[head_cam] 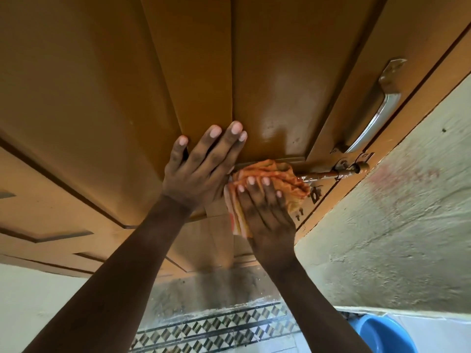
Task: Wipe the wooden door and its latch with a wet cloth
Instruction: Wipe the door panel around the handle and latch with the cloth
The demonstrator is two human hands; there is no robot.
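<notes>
Up close, a person's two bare arms reach toward a wooden door (275, 80) painted a glossy mustard brown, with raised panels and moulded edges. The left hand (201, 166) lies flat and open against the panel, fingers spread, holding nothing. Just beside it, the right hand (265, 207) presses a crumpled cloth (280, 179), orange with pale stripes, against the door, its fingers curled over the soft folds. The cloth sits at the inner end of the latch (339, 173), a slim round sliding bolt painted the same brown, with a small knob at its outer end by the door's edge. Wet shine shows on the bolt next to the cloth and on the panel above it. Above the latch, a curved metal pull handle (374, 108), smooth and silvery, is fixed to the door. To the right stands a rough plastered wall (407, 212), pale and uneven. Below, the floor (216, 327) shows a band of patterned geometric tiles, and a smooth blue plastic basin (382, 332) sits in the lower right corner.
</notes>
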